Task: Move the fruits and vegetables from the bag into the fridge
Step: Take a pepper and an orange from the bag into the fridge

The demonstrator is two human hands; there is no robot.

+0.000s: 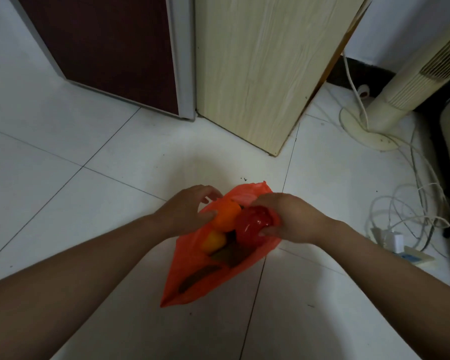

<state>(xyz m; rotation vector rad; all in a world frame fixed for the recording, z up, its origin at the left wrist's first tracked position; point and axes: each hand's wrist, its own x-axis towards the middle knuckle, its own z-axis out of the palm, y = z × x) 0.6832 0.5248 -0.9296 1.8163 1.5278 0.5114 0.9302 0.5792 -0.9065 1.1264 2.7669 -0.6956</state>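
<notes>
Hardly started: the produce is in the bag and the fridge is shut.

The dark-doored fridge [109, 48] stands closed at upper left, so I judge nothing is stored yet. The left hand [187, 206] curls its fingers round an orange fruit [226, 215] at the mouth of the orange bag [192, 279] on the floor. A yellow fruit [213, 240] lies deeper inside. The right hand [294, 216] clamps fingers and thumb on a glossy red fruit [252, 224].

Hands [294, 219] at bag [192, 281], holding peppers [253, 224] (seemingly)
</notes>
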